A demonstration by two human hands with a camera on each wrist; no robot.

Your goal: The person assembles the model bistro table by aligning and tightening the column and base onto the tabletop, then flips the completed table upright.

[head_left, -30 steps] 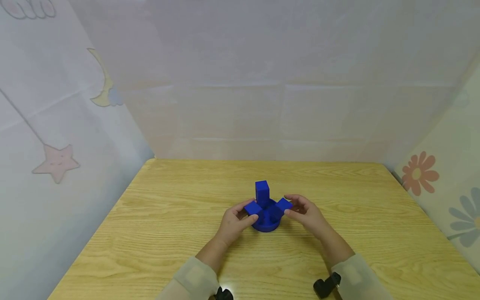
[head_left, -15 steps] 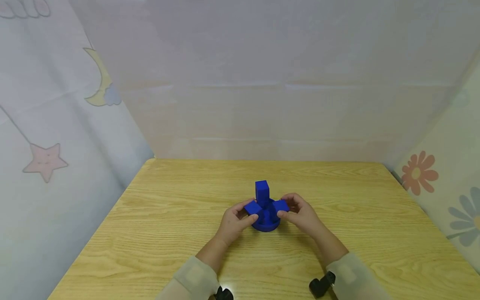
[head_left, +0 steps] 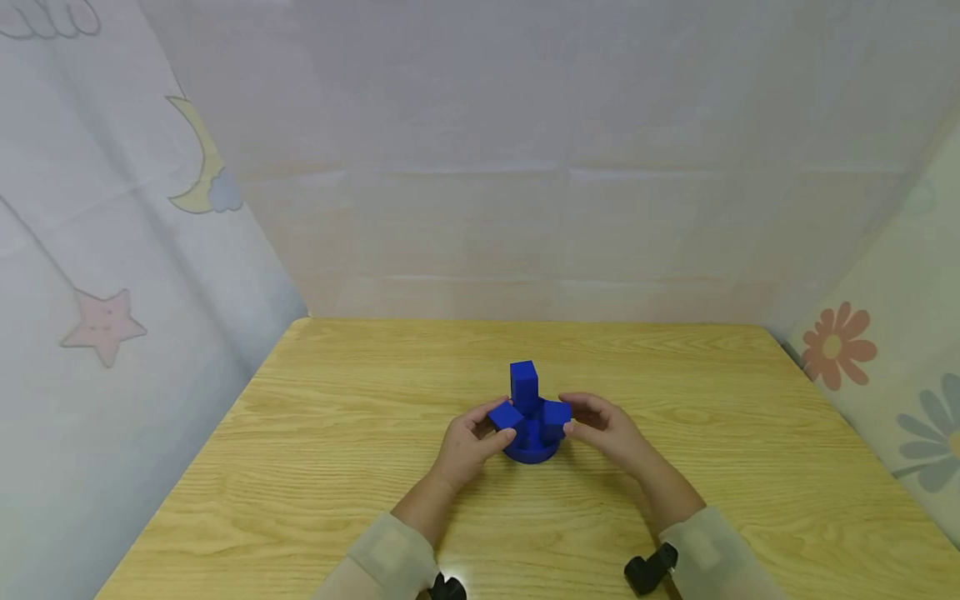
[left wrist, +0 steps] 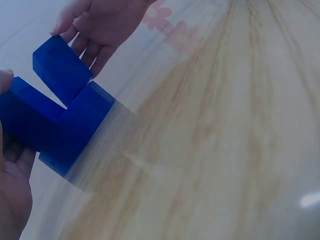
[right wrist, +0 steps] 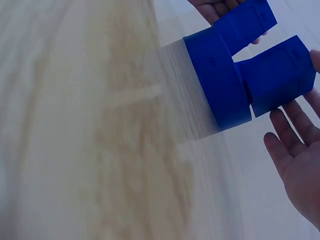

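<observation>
Standing near the middle of the wooden table (head_left: pixel 315 433), the blue round base (head_left: pixel 531 450) carries three blue blocks: the rear block (head_left: pixel 524 385) is upright w/ its long axis vertical, the left block (head_left: pixel 506 415) splays out toward the left and the right block (head_left: pixel 556 418) leans only slightly outward. Left hand (head_left: pixel 467 448) pinches the left block btwn thumb and curled fingers. Right hand (head_left: pixel 609 433) touches the right block w/ relaxed, nearly straight fingers, not curled round it.
</observation>
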